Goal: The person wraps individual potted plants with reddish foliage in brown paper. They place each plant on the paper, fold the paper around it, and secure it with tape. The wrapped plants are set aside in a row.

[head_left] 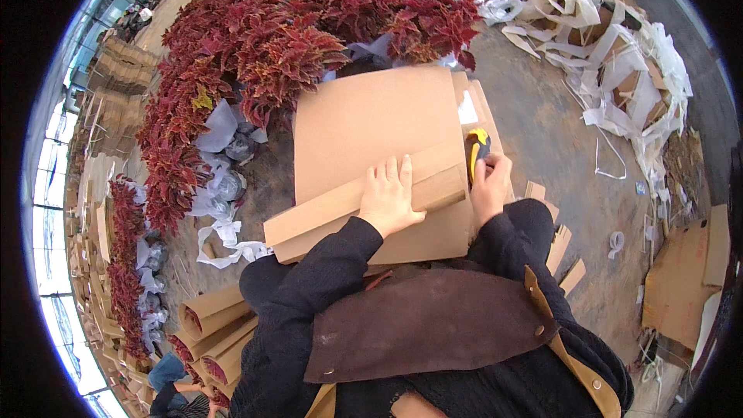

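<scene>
My left hand (388, 196) lies palm down across a long, narrow folded cardboard piece (316, 215), its fingers slightly spread and the thumb pointing right. That piece rests at a slant on a large flat cardboard sheet (371, 110) over my lap. At the sheet's right edge, my right hand (490, 183) grips a yellow and black utility knife (477, 151). The knife stands beside the right end of the narrow piece; its blade cannot be made out. More cardboard layers (480, 98) show under the sheet on the right.
Potted red-leaved plants (244, 52) crowd ahead and left. Rolled cardboard tubes (217, 313) holding red plants lie by my left side. Cardboard offcuts (558, 247) and a tape roll (616, 242) lie right. White wrapping scraps (627, 58) are heaped beyond. Another person (174, 386) is lower left.
</scene>
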A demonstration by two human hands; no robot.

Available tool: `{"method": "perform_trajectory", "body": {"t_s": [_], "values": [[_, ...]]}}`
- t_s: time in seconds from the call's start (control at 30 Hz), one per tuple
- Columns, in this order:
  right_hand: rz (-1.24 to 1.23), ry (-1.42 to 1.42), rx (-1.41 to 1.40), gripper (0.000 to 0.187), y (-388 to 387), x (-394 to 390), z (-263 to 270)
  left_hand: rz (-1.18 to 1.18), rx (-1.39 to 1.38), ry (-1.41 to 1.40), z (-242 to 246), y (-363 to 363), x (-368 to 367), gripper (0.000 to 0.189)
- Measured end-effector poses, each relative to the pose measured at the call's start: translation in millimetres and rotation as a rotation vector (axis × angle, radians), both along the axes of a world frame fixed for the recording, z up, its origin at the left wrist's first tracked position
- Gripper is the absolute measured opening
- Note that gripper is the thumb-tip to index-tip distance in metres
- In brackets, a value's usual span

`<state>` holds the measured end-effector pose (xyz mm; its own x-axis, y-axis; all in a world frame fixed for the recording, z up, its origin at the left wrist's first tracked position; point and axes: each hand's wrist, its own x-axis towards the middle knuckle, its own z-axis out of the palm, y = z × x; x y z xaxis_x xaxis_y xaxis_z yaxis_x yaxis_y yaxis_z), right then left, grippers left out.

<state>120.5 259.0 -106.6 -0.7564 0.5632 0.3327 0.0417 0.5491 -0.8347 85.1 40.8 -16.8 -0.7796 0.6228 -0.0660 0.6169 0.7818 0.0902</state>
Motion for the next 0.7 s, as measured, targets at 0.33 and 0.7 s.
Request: {"method": "perform_trajectory", "body": {"t_s": [0.33, 0.7], "values": [[0.126, -0.881, 0.199, 0.037, 55.5, -39.6, -54.9, -0.062, 0.051, 0.198, -15.0, -4.1, 22.6, 0.107], [0.372, -0.268, -0.38, 0.029, -31.6, 14.7, 147.2, -0.037, 0.15, 0.137, -19.8, -8.9, 20.1, 0.102]]}}
